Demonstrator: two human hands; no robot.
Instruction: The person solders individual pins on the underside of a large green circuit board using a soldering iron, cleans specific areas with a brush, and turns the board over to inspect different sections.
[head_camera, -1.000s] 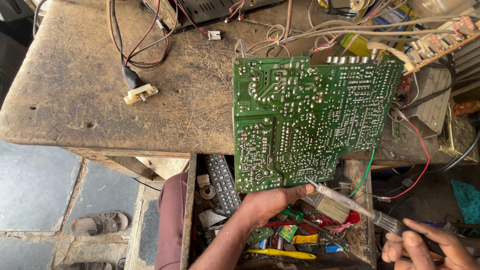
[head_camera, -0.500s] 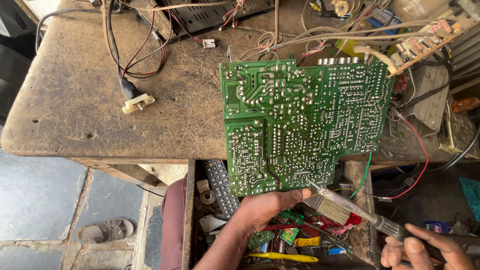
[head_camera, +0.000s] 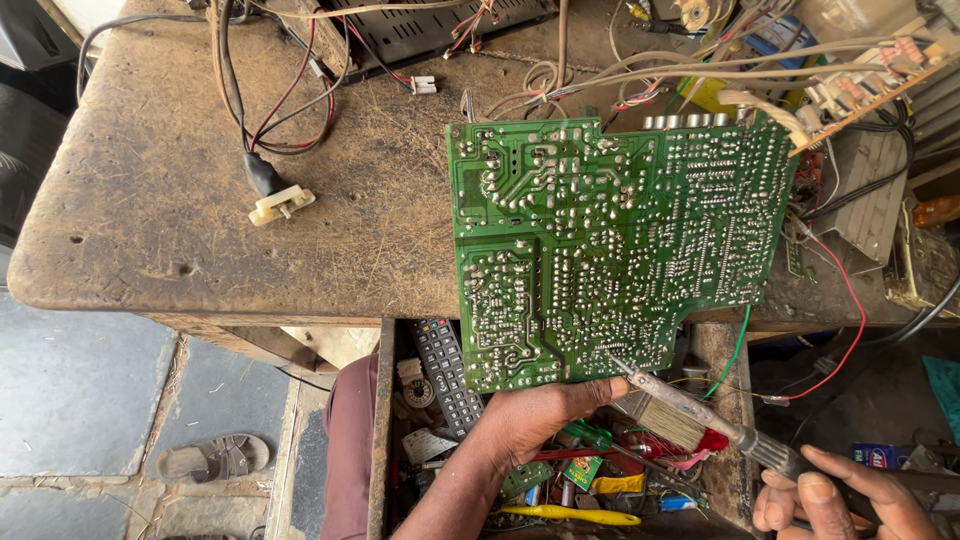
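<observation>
My left hand (head_camera: 535, 418) grips the bottom edge of a large green circuit board (head_camera: 610, 245), held solder side up over the front of a worn wooden workbench (head_camera: 150, 200). My right hand (head_camera: 840, 500), at the lower right corner, holds a soldering iron (head_camera: 700, 412). Its metal tip touches the board's lower edge, just beside my left thumb. Red and green wires (head_camera: 840, 330) trail from the board's right side.
An open drawer (head_camera: 560, 480) under the board holds a black remote control (head_camera: 445, 372), a brush, pliers and small parts. A cable with a cream plug (head_camera: 280, 205) lies on the bench. More boards, a transformer and tangled wires crowd the back right. A sandal (head_camera: 210, 458) lies on the stone floor.
The view has shifted slightly, so the board sits a little further left in frame. My hands keep the same hold, and the iron's tip stays at the board's lower edge.
</observation>
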